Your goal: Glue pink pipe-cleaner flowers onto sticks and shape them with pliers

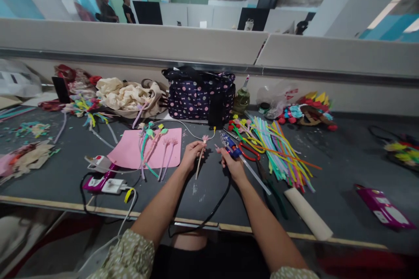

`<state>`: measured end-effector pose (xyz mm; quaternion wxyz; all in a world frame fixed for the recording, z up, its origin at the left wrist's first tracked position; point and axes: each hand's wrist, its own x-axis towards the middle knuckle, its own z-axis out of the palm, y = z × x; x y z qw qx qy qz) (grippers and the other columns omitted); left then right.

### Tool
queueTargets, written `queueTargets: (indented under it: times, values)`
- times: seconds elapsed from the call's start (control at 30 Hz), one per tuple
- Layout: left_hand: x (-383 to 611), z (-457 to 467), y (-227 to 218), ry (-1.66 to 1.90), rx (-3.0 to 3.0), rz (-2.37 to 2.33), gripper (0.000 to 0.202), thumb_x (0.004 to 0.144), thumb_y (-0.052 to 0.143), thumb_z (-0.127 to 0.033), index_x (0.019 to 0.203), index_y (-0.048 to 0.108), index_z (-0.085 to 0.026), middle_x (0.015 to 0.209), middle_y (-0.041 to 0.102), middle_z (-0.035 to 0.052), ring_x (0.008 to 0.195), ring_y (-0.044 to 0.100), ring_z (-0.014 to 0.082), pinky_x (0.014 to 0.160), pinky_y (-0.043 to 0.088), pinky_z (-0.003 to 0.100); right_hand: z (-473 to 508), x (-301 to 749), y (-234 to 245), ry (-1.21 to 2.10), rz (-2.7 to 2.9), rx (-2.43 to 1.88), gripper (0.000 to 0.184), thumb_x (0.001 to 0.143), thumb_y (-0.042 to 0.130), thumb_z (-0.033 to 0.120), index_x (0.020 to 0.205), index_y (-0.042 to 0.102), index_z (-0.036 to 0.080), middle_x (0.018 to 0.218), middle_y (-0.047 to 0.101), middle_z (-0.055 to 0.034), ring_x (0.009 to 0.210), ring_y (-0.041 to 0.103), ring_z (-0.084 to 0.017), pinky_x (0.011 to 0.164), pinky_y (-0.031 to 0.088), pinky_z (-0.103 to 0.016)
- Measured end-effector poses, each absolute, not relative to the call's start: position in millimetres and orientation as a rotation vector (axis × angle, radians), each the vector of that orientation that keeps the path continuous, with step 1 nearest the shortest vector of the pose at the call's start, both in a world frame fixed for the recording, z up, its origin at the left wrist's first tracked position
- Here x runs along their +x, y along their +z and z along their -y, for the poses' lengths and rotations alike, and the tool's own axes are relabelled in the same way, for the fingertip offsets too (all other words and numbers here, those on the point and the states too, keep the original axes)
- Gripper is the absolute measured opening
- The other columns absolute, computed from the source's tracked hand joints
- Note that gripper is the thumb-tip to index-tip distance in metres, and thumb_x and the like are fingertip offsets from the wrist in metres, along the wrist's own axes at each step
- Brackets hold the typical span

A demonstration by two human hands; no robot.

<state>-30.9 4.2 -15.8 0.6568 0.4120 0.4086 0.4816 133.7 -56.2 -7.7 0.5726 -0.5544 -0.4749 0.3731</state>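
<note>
My left hand (192, 155) pinches a small flower, whose pale pink head (205, 138) points up and whose beige stem (198, 167) hangs below the fingers. Close by on the right, my right hand (233, 165) is closed around a blue hot glue gun (230, 143). A long clear glue stick (258, 177) juts out of the gun's back, toward the lower right. The gun and the flower are a short gap apart. Whether my right fingertips also hold something small is unclear. Pink flowers with lilac stems (168, 152) lie on a pink sheet (126, 150) to the left.
Bundled coloured pipe cleaners (278, 148), orange-handled scissors (249, 151), dark green pliers (273, 192) and a cream roll (309, 213) lie to the right. A patterned bag (193, 96) stands behind. Left is a purple power strip (101, 181); a black cable (212, 211) crosses the front edge.
</note>
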Motion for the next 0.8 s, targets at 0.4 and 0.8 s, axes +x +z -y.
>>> queueTargets:
  times: [0.4,0.8]
  values:
    - [-32.1,-4.2,-18.8,1.167,1.045,-0.895,0.032,0.069,0.075,-0.043,0.08,0.07,-0.014,0.064,0.057,-0.0016,0.051,0.046,0.0058,0.049,0.041,0.018,61.7,125.1,-20.6,0.955,1.246,-1.28,0.04,0.076,0.068,0.056,0.087,0.066,0.018,0.068,0.07,-0.003,0.044,0.06,-0.013,0.045,0.052,-0.025]
    - [-30.2,-0.5,-12.0,1.179,1.068,-0.888,0.034,0.067,0.078,-0.045,0.077,0.073,-0.013,0.062,0.059,-0.0001,0.05,0.044,0.0066,0.049,0.035,0.02,63.6,124.1,-19.6,0.978,1.215,-1.322,0.043,0.073,0.069,0.059,0.082,0.066,0.017,0.056,0.063,0.0002,0.041,0.058,-0.013,0.041,0.05,-0.023]
